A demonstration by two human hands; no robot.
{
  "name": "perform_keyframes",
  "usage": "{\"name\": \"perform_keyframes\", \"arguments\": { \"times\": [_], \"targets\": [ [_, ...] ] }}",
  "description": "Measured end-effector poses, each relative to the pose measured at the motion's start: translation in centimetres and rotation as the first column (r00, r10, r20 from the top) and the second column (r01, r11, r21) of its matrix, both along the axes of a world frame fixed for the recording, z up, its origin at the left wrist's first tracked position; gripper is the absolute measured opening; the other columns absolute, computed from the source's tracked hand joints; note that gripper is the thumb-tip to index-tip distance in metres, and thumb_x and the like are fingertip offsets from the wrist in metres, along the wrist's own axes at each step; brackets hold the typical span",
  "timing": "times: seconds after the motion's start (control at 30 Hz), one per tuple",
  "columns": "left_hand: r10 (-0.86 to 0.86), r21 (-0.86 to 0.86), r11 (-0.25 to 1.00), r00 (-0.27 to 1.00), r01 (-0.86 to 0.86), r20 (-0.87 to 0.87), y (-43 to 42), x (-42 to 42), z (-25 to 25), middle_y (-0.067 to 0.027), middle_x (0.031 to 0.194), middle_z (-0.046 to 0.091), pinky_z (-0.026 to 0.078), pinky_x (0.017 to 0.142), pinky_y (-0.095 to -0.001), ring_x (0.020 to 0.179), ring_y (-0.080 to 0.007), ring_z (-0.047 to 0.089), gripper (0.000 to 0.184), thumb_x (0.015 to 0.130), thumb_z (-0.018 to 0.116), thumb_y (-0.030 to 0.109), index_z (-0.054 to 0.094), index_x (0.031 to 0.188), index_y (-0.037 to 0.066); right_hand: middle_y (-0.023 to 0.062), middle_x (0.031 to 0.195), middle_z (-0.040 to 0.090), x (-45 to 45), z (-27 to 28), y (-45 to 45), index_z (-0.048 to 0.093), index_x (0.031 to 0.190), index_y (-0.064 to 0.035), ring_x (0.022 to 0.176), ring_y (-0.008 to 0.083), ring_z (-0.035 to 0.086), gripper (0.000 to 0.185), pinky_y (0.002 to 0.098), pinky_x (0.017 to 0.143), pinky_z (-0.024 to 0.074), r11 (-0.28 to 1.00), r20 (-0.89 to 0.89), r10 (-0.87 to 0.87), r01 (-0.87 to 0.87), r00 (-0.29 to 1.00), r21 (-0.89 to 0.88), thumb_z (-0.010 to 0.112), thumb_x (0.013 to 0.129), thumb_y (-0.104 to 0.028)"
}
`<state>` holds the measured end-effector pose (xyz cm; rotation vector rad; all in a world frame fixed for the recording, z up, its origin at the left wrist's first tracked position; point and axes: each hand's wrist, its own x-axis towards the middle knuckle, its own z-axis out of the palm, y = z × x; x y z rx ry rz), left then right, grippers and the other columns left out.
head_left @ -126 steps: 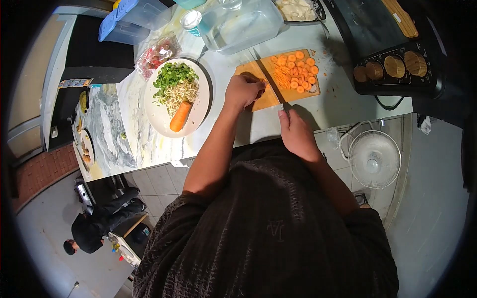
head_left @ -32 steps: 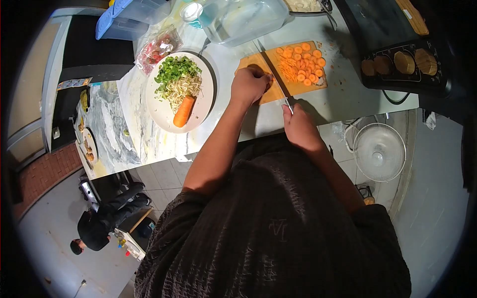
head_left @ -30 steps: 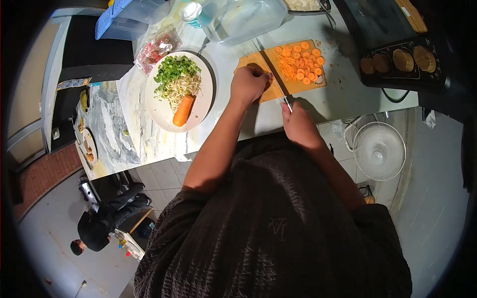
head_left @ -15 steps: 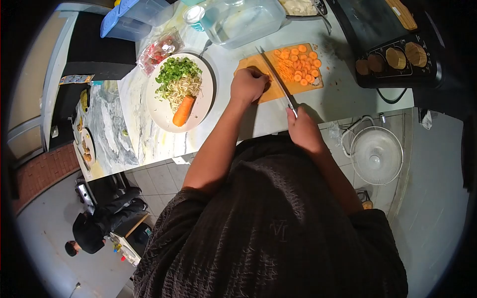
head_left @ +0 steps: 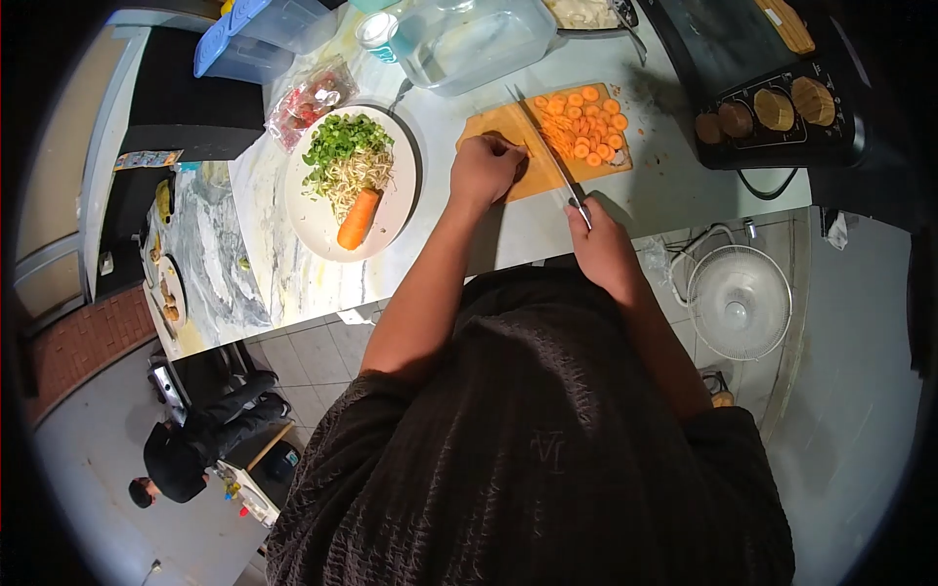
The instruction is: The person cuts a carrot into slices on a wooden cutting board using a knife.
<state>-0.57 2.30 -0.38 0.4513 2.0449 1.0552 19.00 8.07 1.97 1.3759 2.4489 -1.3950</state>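
My right hand (head_left: 603,244) is closed round the handle of a knife (head_left: 549,149), whose long blade slants up and left across a wooden cutting board (head_left: 532,183). To the left of the blade, my left hand (head_left: 484,176) rests on the board with its fingers curled; whatever lies under them is hidden. Right of the blade are thin carrot strips (head_left: 557,137) and several round carrot slices (head_left: 598,125). On a white plate (head_left: 305,220) to the left lie a peeled carrot piece (head_left: 359,220), bean sprouts (head_left: 360,176) and chopped greens (head_left: 342,140).
A clear plastic container (head_left: 476,49), a white can (head_left: 376,37) and a bag of red items (head_left: 310,101) stand behind. A black appliance with wooden knobs (head_left: 772,109) is at right. Below it is a fan (head_left: 740,305). Another person (head_left: 181,459) is at lower left.
My right hand has shifted slightly right with the knife's handle, and the blade has moved a little off the strips' edge. My left hand stays almost in place.
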Motion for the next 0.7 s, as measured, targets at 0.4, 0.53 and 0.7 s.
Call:
{"name": "perform_keyframes", "arguments": {
  "times": [0.4,0.53,0.7],
  "targets": [
    [0.011,-0.055,0.998,1.000,-0.011,0.000,-0.1,-0.1,-0.4,-0.0081,0.063,0.067,0.047,0.057,-0.0307,0.056,-0.0161,0.063,0.023,0.085,0.068,0.023,0.071,0.081,0.000,0.0278,0.085,0.061,-1.0,0.3,-1.3,0.054,0.093,0.0018,0.088,0.0507,0.056,0.034,0.0510,0.072,0.0458,0.999,-0.109,0.002,0.003,0.994,0.042,0.050,0.099,-0.032],
    [0.029,-0.022,0.999,0.999,-0.029,0.025,0.0,0.2,0.5,-0.0061,0.062,0.063,0.043,0.049,-0.0279,0.052,-0.0130,0.057,0.021,0.087,0.068,0.018,0.070,0.081,-0.003,0.0276,0.085,0.062,-1.2,0.0,-1.5,0.054,0.093,0.0020,0.088,0.0508,0.056,0.036,0.0526,0.073,0.0455,1.000,-0.093,0.011,-0.009,0.996,0.022,0.049,0.100,-0.033],
    [0.031,0.036,0.999,0.996,-0.034,0.087,-0.1,-0.1,-0.2,-0.0038,0.061,0.060,0.039,0.043,-0.0257,0.050,-0.0106,0.052,0.021,0.088,0.069,0.015,0.068,0.080,-0.005,0.0283,0.086,0.063,-1.4,0.4,-1.5,0.055,0.094,0.0021,0.087,0.0509,0.058,0.038,0.0554,0.076,0.0459,0.999,-0.032,0.032,-0.032,0.999,0.019,0.047,0.100,-0.035]
  ]
}}
